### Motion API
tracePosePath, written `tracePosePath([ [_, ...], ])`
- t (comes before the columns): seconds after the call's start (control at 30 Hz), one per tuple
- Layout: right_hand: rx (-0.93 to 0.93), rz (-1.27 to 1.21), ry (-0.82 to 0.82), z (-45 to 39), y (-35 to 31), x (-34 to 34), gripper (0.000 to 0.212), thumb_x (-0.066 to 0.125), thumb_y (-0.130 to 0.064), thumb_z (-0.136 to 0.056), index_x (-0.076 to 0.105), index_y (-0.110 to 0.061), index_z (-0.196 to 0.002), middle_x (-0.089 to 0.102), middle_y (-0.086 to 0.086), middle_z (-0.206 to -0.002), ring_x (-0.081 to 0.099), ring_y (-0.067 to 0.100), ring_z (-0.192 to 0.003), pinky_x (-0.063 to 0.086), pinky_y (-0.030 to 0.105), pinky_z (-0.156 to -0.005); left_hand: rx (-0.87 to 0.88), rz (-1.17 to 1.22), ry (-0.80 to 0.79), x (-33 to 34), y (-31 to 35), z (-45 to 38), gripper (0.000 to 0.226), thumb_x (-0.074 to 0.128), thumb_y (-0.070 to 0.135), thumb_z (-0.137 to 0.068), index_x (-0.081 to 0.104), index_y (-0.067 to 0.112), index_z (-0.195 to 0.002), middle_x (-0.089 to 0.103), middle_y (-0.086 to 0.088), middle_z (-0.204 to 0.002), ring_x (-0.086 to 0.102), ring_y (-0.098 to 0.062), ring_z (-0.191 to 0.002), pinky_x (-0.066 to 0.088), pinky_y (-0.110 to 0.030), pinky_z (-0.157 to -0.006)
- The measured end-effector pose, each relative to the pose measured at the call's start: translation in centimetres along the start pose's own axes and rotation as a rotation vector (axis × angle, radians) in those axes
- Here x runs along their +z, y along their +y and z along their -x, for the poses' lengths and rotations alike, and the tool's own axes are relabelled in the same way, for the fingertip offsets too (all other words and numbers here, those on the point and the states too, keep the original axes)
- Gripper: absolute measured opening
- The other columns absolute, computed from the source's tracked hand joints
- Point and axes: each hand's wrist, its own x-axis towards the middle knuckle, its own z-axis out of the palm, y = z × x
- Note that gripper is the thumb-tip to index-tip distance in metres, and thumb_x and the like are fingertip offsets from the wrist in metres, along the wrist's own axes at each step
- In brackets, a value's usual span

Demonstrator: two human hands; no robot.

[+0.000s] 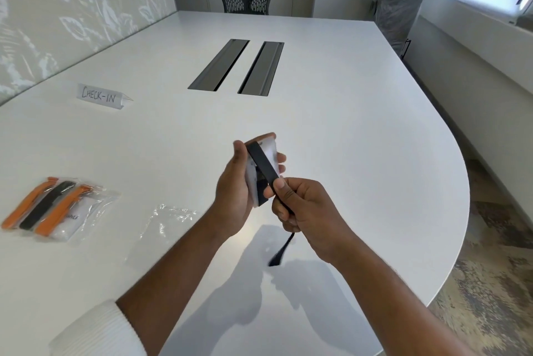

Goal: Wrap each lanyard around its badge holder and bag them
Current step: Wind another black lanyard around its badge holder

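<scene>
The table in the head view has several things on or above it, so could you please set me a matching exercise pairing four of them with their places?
Things:
1. black lanyard
2. filled bag
3. empty bag
4. check-in sign

Places:
A. standing on the table at far left, near the wall
B. lying flat just left of the left forearm
C. pinched by the right hand, crossing the badge holder in the left hand
D. lying at the near left, holding orange and black lanyards

Pairs: 1-C, 2-D, 3-B, 4-A
</scene>
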Motion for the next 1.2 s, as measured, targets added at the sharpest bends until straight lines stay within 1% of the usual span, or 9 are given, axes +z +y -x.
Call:
tracePosePath([
  [0.2,0.084,0.056,0.018,0.1,0.6,0.1,0.04,0.054,-0.036,-0.107,0.074,-0.008,-0.087,0.042,-0.003,-0.053,0.028,0.012,-0.048,0.024,0.021,-0.046,-0.008,0.298,0.002,0.2,0.9,-0.2,0.069,0.022,0.063,-0.104,0.056,0.016,-0.141,0.066,-0.016,-0.114,0.063,-0.033,-0.106,0.049,-0.052,-0.105],
  [0.4,0.158,0.179,0.016,0.0,0.1,-0.6,0.047,0.057,-0.047,-0.103,0.078,-0.012,-0.08,0.038,-0.004,-0.051,0.027,0.014,-0.046,0.024,0.02,-0.044,-0.015,0.384,0.034,0.5,0.3,-0.2,0.068,0.024,0.064,-0.103,0.056,0.018,-0.14,0.068,-0.013,-0.11,0.062,-0.032,-0.105,0.05,-0.049,-0.103],
  [0.6,0.108,0.089,0.032,-0.1,0.7,-0.4,0.045,0.056,-0.044,-0.104,0.073,-0.008,-0.083,0.034,-0.009,-0.05,0.023,0.012,-0.047,0.024,0.02,-0.045,-0.045,0.425,0.074,0.4,0.2,-0.4,0.063,0.027,0.064,-0.103,0.056,0.019,-0.137,0.068,-0.012,-0.117,0.064,-0.033,-0.108,0.05,-0.049,-0.101],
  [0.77,0.071,-0.008,0.09,0.2,1.2,-1.1,0.043,0.056,-0.04,-0.105,0.067,-0.012,-0.074,0.034,-0.005,-0.052,0.024,0.01,-0.045,0.024,0.018,-0.044,0.027,0.039,0.241,-1.1,-0.3,-0.9,0.035,0.038,0.025,-0.11,0.056,0.016,-0.14,0.066,-0.003,-0.128,0.061,-0.021,-0.118,0.051,-0.037,-0.097],
  [0.9,0.046,-0.059,0.082,0.2,0.5,-1.7,0.044,0.056,-0.04,-0.104,0.064,-0.011,-0.072,0.032,-0.004,-0.052,0.021,0.01,-0.045,0.022,0.018,-0.042,0.216,-0.571,0.157,-2.8,-0.9,-0.5,0.062,0.035,-0.012,-0.093,0.053,0.023,-0.141,0.058,0.01,-0.143,0.049,-0.009,-0.138,0.037,-0.036,-0.118],
  [0.97,0.02,-0.061,0.056,0.0,0.0,-1.6,0.044,0.056,-0.042,-0.103,0.063,-0.012,-0.072,0.03,-0.004,-0.052,0.02,0.01,-0.045,0.021,0.018,-0.042,0.283,-0.629,-0.008,-2.7,-1.3,-0.4,0.052,0.04,-0.002,-0.095,0.056,0.021,-0.138,0.059,0.005,-0.145,0.049,-0.014,-0.141,0.035,-0.045,-0.121],
  [1.03,-0.014,-0.072,0.028,-0.2,-0.5,-1.3,0.043,0.056,-0.043,-0.101,0.062,-0.012,-0.072,0.029,-0.004,-0.053,0.019,0.01,-0.046,0.022,0.018,-0.042,0.263,-0.558,-0.141,-1.7,-1.4,0.3,0.037,0.047,0.032,-0.106,0.054,0.021,-0.141,0.06,0.004,-0.145,0.053,-0.018,-0.138,0.041,-0.044,-0.116],
  [1.13,-0.047,-0.092,0.001,-0.5,-1.3,-1.0,0.042,0.052,-0.039,-0.105,0.061,-0.011,-0.074,0.029,-0.003,-0.052,0.019,0.012,-0.047,0.022,0.019,-0.043,0.239,-0.518,-0.267,-0.6,-2.2,1.3,0.063,0.032,0.061,-0.103,0.044,0.021,-0.151,0.054,0.008,-0.15,0.047,-0.015,-0.143,0.04,-0.028,-0.114],
  [1.2,-0.055,-0.095,-0.007,-0.7,-1.5,-0.9,0.041,0.05,-0.035,-0.106,0.061,-0.01,-0.076,0.029,-0.003,-0.052,0.019,0.012,-0.047,0.021,0.02,-0.044,0.196,-0.478,-0.286,-0.2,-2.6,1.6,0.068,0.028,0.067,-0.1,0.04,0.027,-0.153,0.053,0.004,-0.152,0.044,-0.017,-0.145,0.037,-0.037,-0.118],
])
